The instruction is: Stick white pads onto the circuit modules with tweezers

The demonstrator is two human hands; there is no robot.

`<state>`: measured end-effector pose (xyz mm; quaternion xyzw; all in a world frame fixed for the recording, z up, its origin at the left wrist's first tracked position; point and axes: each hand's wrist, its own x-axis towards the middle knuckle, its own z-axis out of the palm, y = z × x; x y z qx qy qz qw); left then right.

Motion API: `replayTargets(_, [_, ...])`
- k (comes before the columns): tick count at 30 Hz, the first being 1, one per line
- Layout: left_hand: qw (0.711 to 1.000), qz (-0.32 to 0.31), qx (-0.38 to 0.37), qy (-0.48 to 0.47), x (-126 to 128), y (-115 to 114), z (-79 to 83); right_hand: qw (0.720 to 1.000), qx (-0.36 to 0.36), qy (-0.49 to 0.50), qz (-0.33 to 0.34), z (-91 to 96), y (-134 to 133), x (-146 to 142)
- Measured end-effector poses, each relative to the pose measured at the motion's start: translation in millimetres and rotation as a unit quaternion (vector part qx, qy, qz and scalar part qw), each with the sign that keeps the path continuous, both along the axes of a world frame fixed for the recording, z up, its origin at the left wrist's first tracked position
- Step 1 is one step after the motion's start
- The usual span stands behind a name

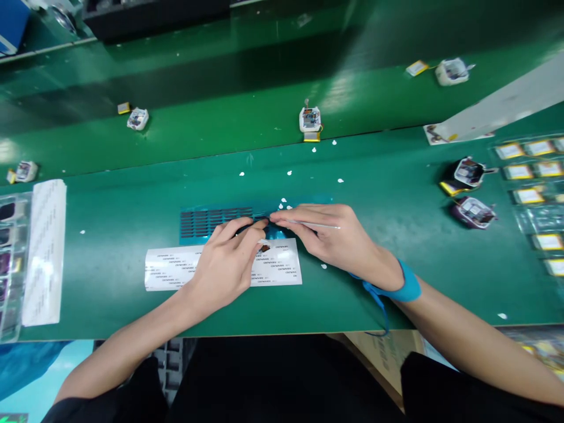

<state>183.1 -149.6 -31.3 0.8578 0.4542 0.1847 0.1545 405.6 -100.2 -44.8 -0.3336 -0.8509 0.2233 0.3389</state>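
Observation:
My right hand (328, 232) is closed around slim metal tweezers (315, 224), whose tip end is hidden by the fingers. My left hand (231, 258) has its fingers bent and drawn together close to the right fingertips; what they pinch is hidden. A small brown-and-white piece (265, 248) shows beside the left thumb. Under the fingertips lies a blue film sheet (187, 235) with rows of dark strips (211, 222). Nearer to me is a white printed backing sheet (170, 267), partly covered by my left hand.
Several small white tabs (289, 173) are scattered on the green bench (114, 235). Opened device housings with battery cells (311, 119) sit along the back. A tray (537, 220) of cells stands right, below a white bracket (497, 103). White strips (44, 252) lie on a clear tray at left.

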Motion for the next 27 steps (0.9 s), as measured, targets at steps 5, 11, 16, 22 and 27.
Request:
replayTargets(5, [1.0,0.001,-0.004,-0.026,-1.7,2.5,0.7,0.998,0.004,0.054,-0.039,9.0,-2.7,-2.2])
replayTargets(11, [0.92,0.037,-0.101,-0.376,-5.2,-0.5,27.2,0.995,0.066,0.051,-0.05,23.0,-3.0,2.2])
replayTargets(16, [0.687,0.262,-0.378,-0.563,-13.1,18.7,34.8,0.99,0.124,0.034,-0.054,27.9,-6.7,0.7])
replayTargets(22, [0.616,0.248,-0.473,-0.58,-8.7,20.6,23.5,0.99,0.135,-0.011,-0.047,34.1,-16.2,-0.8])
replayTargets(27, [0.661,0.29,-0.386,-0.574,-3.5,13.7,22.5,0.985,0.173,-0.023,0.018,27.5,-20.7,6.1])
